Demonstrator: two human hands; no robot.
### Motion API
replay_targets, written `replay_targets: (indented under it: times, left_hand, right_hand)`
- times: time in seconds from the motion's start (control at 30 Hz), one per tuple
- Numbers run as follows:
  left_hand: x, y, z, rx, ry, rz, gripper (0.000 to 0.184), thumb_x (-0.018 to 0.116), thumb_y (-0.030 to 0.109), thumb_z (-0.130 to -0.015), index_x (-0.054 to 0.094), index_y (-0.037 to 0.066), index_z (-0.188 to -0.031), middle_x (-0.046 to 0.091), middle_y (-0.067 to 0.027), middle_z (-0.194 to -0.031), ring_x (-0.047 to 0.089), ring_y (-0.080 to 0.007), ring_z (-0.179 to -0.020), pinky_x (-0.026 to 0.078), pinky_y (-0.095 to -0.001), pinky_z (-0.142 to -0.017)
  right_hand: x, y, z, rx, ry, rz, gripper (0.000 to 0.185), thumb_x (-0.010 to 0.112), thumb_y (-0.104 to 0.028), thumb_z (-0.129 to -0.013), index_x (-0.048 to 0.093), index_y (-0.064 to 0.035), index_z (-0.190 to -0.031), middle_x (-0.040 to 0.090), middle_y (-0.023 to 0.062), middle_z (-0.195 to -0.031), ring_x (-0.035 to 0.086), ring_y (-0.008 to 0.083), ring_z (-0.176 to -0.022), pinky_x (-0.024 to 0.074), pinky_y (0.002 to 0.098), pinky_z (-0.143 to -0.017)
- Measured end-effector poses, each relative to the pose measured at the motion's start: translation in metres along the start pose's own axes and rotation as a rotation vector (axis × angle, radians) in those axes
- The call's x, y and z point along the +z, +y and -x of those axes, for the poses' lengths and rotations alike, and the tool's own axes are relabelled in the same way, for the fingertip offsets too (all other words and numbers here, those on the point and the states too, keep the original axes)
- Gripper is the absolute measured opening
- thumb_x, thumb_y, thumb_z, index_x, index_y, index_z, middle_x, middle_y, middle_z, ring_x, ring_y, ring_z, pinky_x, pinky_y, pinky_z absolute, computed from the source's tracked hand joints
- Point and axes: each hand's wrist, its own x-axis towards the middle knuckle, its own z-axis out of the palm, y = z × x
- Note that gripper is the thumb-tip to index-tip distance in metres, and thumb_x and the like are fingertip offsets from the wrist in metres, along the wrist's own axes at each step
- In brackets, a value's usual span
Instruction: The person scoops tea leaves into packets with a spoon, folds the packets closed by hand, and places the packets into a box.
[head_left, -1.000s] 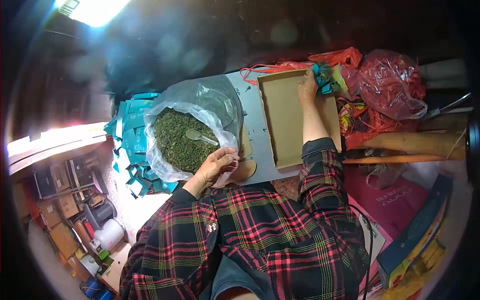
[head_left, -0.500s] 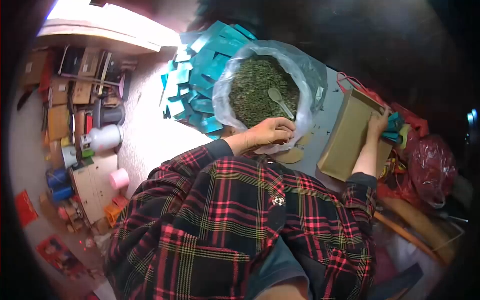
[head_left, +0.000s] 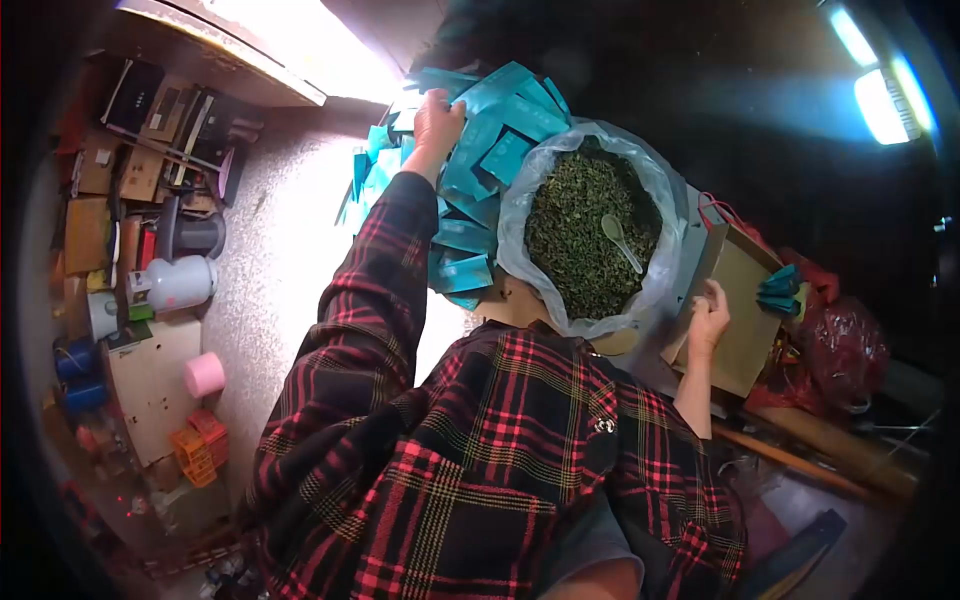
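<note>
My left hand (head_left: pixel 438 128) reaches out over a heap of teal packets (head_left: pixel 480 160), its fingertips at the packets and its thumb apart from the fingers. Beside the heap stands a clear plastic bag (head_left: pixel 520 235) with its mouth spread wide, full of dried green-brown leaves (head_left: pixel 580 225). A pale plastic spoon (head_left: pixel 622 243) lies on the leaves. At the near left side of a shallow cardboard box (head_left: pixel 745 335), my right hand (head_left: pixel 708 318) is raised with loosely parted fingers and nothing in it. A few teal packets (head_left: pixel 780 290) sit at the box's far right side.
Red plastic bags (head_left: pixel 845 350) lie right of the box. On the floor at left are a grey gas cylinder (head_left: pixel 180 283), a pink bucket (head_left: pixel 205 375), an orange crate (head_left: pixel 198 450) and stacked cartons (head_left: pixel 150 170). A bright ledge (head_left: pixel 240 45) is at upper left.
My left hand has moved from the bag's near edge out to the teal heap. My right hand has come away from the box's far right side to its near left. The view has shifted.
</note>
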Motion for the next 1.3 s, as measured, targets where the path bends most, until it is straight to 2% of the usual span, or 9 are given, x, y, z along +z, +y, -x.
replay_targets:
  times: [0.03, 0.17, 0.63, 0.77, 0.87, 1.03, 1.17, 1.23, 1.3]
  left_hand:
    - [0.005, -0.001, -0.01, -0.031, -0.036, -0.04, 0.037, 0.063, 0.031, -0.078, 0.059, 0.005, -0.103, 0.062, -0.0179, -0.102, 0.06, -0.0322, -0.097, 0.047, -0.0408, -0.083]
    - [0.012, 0.001, -0.033, -0.144, -0.112, -0.122, 0.045, 0.065, 0.036, -0.076, 0.059, 0.005, -0.108, 0.063, -0.0162, -0.105, 0.059, -0.0316, -0.102, 0.046, -0.0386, -0.089]
    - [0.002, 0.002, -0.037, -0.307, -0.365, 0.075, 0.06, 0.073, 0.038, -0.068, 0.056, 0.007, -0.117, 0.062, -0.0141, -0.11, 0.059, -0.0277, -0.104, 0.046, -0.0376, -0.089]
    - [0.006, 0.024, -0.016, -0.047, -0.118, 0.023, 0.064, 0.073, 0.041, -0.07, 0.051, 0.005, -0.119, 0.06, -0.0144, -0.115, 0.054, -0.0319, -0.109, 0.044, -0.0392, -0.09]
    - [-0.006, 0.06, -0.012, 0.012, -0.283, -0.239, 0.068, 0.075, 0.042, -0.068, 0.048, 0.003, -0.117, 0.06, -0.016, -0.111, 0.052, -0.034, -0.108, 0.043, -0.0412, -0.09]
    - [0.0, 0.064, -0.015, 0.044, -0.389, -0.284, 0.072, 0.076, 0.042, -0.066, 0.047, 0.002, -0.118, 0.06, -0.0168, -0.11, 0.052, -0.0345, -0.108, 0.042, -0.0411, -0.091]
    - [-0.019, 0.068, 0.003, 0.09, -0.271, -0.109, 0.077, 0.078, 0.04, -0.064, 0.045, 0.003, -0.123, 0.059, -0.0158, -0.113, 0.052, -0.034, -0.108, 0.042, -0.0406, -0.091]
    - [-0.023, 0.067, 0.025, 0.339, -0.089, 0.191, 0.077, 0.08, 0.032, -0.065, 0.044, 0.008, -0.128, 0.057, -0.013, -0.115, 0.056, -0.0275, -0.105, 0.045, -0.0375, -0.089]
    - [-0.028, 0.077, 0.058, 0.387, -0.161, 0.346, 0.077, 0.082, 0.027, -0.063, 0.044, 0.008, -0.127, 0.057, -0.0118, -0.114, 0.057, -0.0256, -0.104, 0.045, -0.036, -0.088]
  right_hand:
    - [0.005, -0.011, 0.008, -0.011, -0.068, 0.0, 0.03, 0.051, 0.005, -0.078, 0.061, 0.0004, -0.107, 0.062, 0.0062, -0.097, 0.056, 0.0081, -0.073, 0.0472, 0.0224, -0.069]
    - [0.008, -0.037, 0.027, -0.213, -0.106, 0.077, 0.029, 0.05, 0.007, -0.077, 0.061, 0.0015, -0.103, 0.061, 0.0062, -0.097, 0.056, 0.0092, -0.073, 0.0477, 0.0229, -0.069]
    - [0.019, -0.082, 0.038, -0.234, -0.057, 0.183, 0.028, 0.05, 0.008, -0.074, 0.063, 0.0007, -0.097, 0.061, 0.0072, -0.094, 0.059, 0.0121, -0.075, 0.0489, 0.024, -0.071]
    - [0.024, -0.084, 0.034, -0.252, -0.067, 0.188, 0.028, 0.051, 0.009, -0.072, 0.063, -0.0004, -0.095, 0.062, 0.0071, -0.094, 0.059, 0.0128, -0.073, 0.0489, 0.0249, -0.07]
    - [0.029, -0.083, 0.033, -0.277, -0.062, 0.174, 0.027, 0.052, 0.008, -0.071, 0.063, -0.0023, -0.094, 0.062, 0.0066, -0.093, 0.058, 0.0139, -0.069, 0.0484, 0.0257, -0.067]
    - [0.024, -0.085, 0.036, -0.269, -0.067, 0.193, 0.028, 0.052, 0.008, -0.071, 0.063, -0.0023, -0.094, 0.062, 0.0077, -0.093, 0.059, 0.015, -0.07, 0.0489, 0.0264, -0.067]
    - [0.021, -0.083, 0.038, -0.295, -0.048, 0.179, 0.028, 0.052, 0.007, -0.072, 0.063, -0.0021, -0.095, 0.062, 0.0085, -0.093, 0.06, 0.0158, -0.072, 0.049, 0.0265, -0.067]
    - [0.024, -0.089, 0.041, -0.32, -0.016, 0.132, 0.027, 0.052, 0.006, -0.073, 0.063, -0.0018, -0.095, 0.063, 0.0089, -0.093, 0.061, 0.0164, -0.073, 0.0493, 0.0269, -0.068]
    - [0.033, -0.112, 0.045, -0.278, -0.023, 0.117, 0.027, 0.053, 0.005, -0.073, 0.063, -0.0017, -0.097, 0.063, 0.0093, -0.091, 0.062, 0.0169, -0.075, 0.0497, 0.0271, -0.069]
